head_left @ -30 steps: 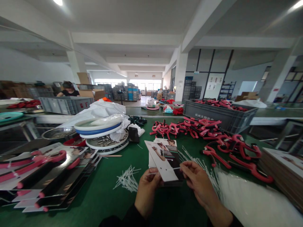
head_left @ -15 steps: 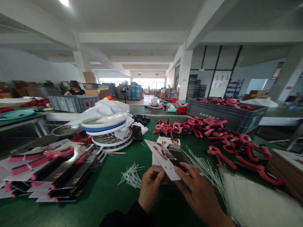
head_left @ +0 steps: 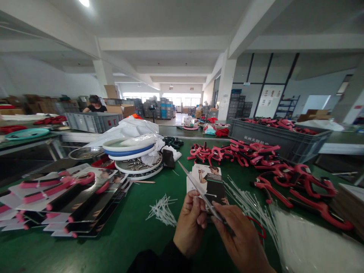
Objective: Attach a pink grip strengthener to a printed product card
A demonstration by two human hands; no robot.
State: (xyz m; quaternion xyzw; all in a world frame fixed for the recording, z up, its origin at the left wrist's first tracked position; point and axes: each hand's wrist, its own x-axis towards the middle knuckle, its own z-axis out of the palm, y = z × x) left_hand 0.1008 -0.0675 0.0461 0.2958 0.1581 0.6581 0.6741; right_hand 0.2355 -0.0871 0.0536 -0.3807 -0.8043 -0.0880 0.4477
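My left hand [head_left: 192, 223] and my right hand [head_left: 237, 237] both grip one printed backing card [head_left: 199, 191], tilted so that I see it nearly edge-on. It hovers above a small stack of like cards [head_left: 212, 180] on the green table [head_left: 127, 235]. A thin white cable tie seems to run through the card near my fingers. Loose white cable ties [head_left: 163, 210] lie left of my hands, and a longer bundle of ties [head_left: 247, 199] lies to the right.
Carded red-and-black grips [head_left: 65, 193] are stacked at the left. Loose red grip exercisers [head_left: 256, 155] spread across the right, behind them a grey crate [head_left: 280, 142] full of more. Round trays [head_left: 133, 155] stand at centre left. A person [head_left: 95, 104] works far behind.
The card has turned from face-up to nearly edge-on in my hands. My right hand has moved lower on the card. The camera has shifted a little.
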